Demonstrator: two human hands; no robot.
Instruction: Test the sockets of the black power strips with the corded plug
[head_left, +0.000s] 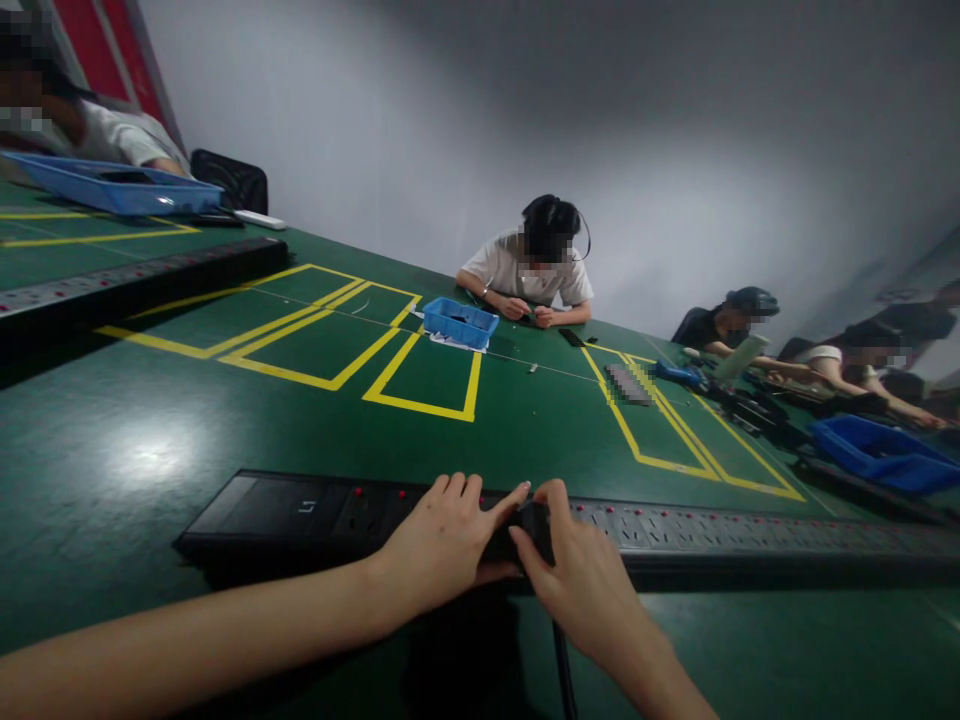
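Observation:
A long black power strip (300,515) lies across the green table near me, with red indicator dots along its top. My left hand (442,545) rests on the strip, its fingers stretched toward a black plug (534,522). My right hand (577,575) pinches that plug against the strip from the right. A black cable (562,665) runs from the plug down toward me, passing under my right wrist. Both thumbs meet beside the plug.
Yellow tape outlines (420,375) mark the green table (150,430). A small blue tray (459,322) sits in front of a seated person (529,275) across the table. More people work at far right beside another blue tray (877,450). A second strip (135,275) and a blue tray (112,185) lie at left.

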